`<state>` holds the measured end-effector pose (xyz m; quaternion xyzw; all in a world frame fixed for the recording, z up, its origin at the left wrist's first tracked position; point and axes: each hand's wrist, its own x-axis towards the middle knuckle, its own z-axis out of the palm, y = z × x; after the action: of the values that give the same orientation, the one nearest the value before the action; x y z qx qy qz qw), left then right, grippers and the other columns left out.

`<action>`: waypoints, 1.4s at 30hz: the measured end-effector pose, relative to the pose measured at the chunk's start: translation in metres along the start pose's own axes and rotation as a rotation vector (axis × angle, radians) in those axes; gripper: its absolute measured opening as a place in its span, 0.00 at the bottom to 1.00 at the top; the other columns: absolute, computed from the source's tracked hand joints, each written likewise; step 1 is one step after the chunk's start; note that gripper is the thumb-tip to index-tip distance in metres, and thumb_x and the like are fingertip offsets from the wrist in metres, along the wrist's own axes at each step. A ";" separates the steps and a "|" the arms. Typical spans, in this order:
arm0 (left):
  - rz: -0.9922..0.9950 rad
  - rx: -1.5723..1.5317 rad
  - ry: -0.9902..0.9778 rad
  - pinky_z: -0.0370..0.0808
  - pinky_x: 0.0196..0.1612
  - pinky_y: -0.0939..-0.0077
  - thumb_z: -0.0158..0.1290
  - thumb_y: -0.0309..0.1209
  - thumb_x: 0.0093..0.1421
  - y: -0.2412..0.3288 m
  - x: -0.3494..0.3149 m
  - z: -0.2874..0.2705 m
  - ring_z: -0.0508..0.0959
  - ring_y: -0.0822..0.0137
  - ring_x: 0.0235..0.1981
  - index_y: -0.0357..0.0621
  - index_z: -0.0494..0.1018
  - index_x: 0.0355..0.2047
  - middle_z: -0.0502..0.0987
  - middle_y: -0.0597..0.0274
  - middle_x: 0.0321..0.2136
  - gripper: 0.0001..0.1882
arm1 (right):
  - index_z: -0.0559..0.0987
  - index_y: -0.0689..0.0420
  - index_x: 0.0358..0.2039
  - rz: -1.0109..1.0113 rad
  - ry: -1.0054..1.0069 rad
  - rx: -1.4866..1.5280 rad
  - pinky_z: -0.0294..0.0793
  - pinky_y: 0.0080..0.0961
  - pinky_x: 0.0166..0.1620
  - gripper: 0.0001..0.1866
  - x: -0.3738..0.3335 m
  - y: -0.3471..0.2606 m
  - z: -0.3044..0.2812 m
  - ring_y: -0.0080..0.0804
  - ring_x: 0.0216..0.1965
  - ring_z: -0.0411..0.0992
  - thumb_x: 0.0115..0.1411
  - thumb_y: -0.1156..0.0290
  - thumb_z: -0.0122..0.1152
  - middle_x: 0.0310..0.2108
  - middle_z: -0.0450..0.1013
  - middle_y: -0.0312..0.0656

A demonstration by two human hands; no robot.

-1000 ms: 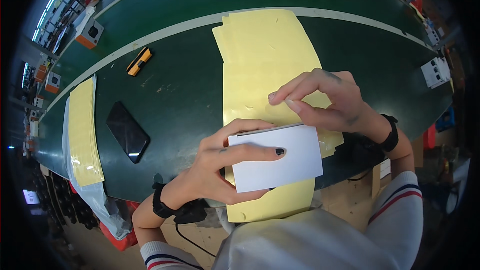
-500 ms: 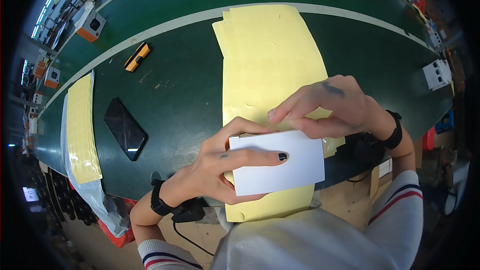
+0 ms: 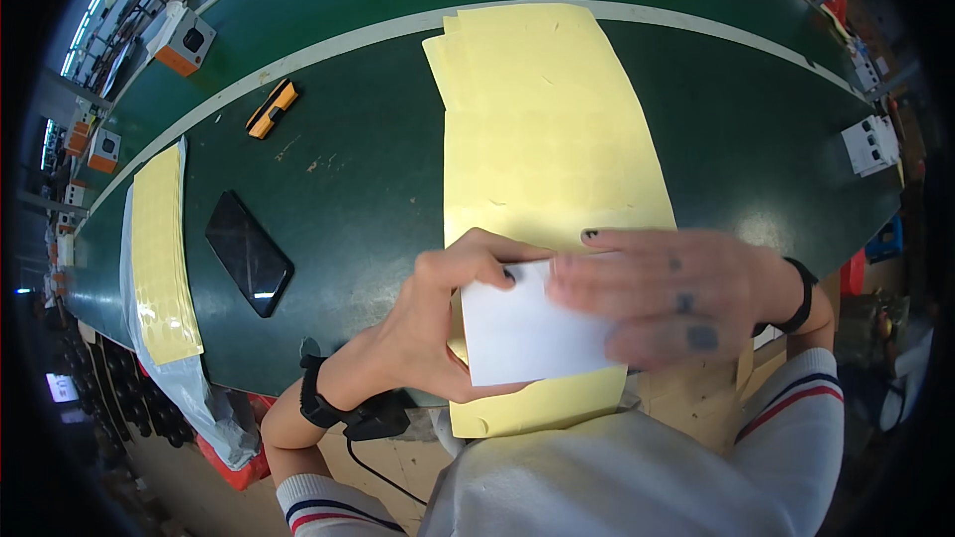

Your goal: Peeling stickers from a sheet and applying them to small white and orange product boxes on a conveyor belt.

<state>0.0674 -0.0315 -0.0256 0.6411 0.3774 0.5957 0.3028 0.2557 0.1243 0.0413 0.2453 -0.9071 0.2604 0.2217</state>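
A white box point(image 3: 522, 333) is gripped in my left hand point(image 3: 423, 323), its plain face turned up toward me. My left thumb or finger rests on the box's upper left edge, and the other fingers wrap below it. Over the right part of that face lies my right hand point(image 3: 662, 293), fingers stretched out flat and pointing left, blurred by motion. Beneath both hands is a stack of yellow sticker sheets point(image 3: 547, 139), reaching from the far line of the table to its near edge.
To the left lie a black smartphone point(image 3: 249, 254), a yellow-and-black cutter-like tool point(image 3: 272, 109) and more yellow sheets point(image 3: 162, 249) on a plastic bag point(image 3: 214, 418). White-and-orange boxes point(image 3: 184, 43) stand at the far left; white boxes point(image 3: 870, 146) sit at the right edge of the green table point(image 3: 756, 119).
My right hand has come down from the box's far edge and now lies flat over its top face. The left hand's finger has moved from mid-face to the box's far edge.
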 end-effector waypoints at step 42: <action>-0.351 0.494 -0.234 0.66 0.54 0.64 0.55 0.28 0.52 -0.015 0.035 0.016 0.70 0.54 0.53 0.40 0.71 0.48 0.70 0.49 0.51 0.21 | 0.78 0.48 0.44 1.151 0.715 -0.898 0.65 0.37 0.52 0.17 -0.223 -0.071 -0.133 0.48 0.51 0.66 0.54 0.77 0.52 0.53 0.66 0.49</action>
<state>0.0816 0.0069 -0.0209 0.6844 0.5782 0.3468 0.2775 0.5060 0.2218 0.0508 -0.4700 -0.7833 0.0075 0.4067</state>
